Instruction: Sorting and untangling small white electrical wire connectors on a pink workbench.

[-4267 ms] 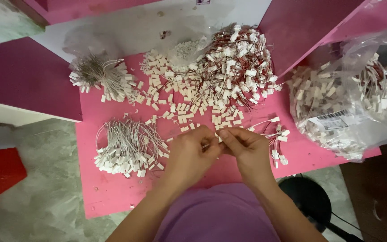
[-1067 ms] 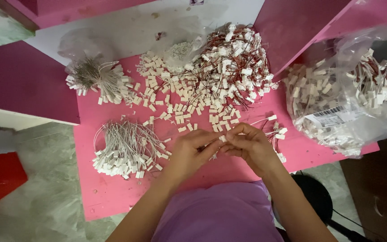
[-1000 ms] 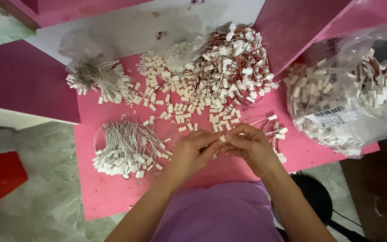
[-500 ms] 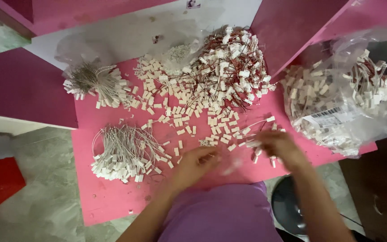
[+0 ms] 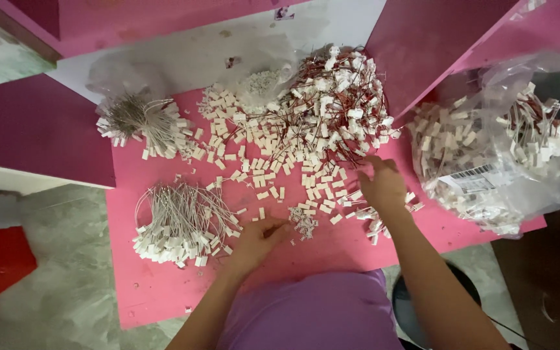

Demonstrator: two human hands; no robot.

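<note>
My left hand (image 5: 258, 237) rests on the pink table (image 5: 163, 295) with its fingers curled, close to a small cluster of white connectors (image 5: 303, 221); what it pinches is too small to make out. My right hand (image 5: 381, 185) reaches forward over scattered white connector pieces (image 5: 273, 170), fingers spread, at the near edge of a big pile of red-wired connectors (image 5: 338, 104). A few wired connectors (image 5: 377, 223) lie beside my right wrist.
A bundle of grey-wired connectors (image 5: 179, 223) lies front left, another bundle (image 5: 139, 120) at the back left. A clear plastic bag of connectors (image 5: 494, 146) sits at the right. A small bag of white bits (image 5: 260, 83) is at the back. Dark pink panels stand on both sides.
My hands were together at the table's front middle; they have parted. My right hand has moved forward and right toward the red-wired pile. My left hand stayed near the front.
</note>
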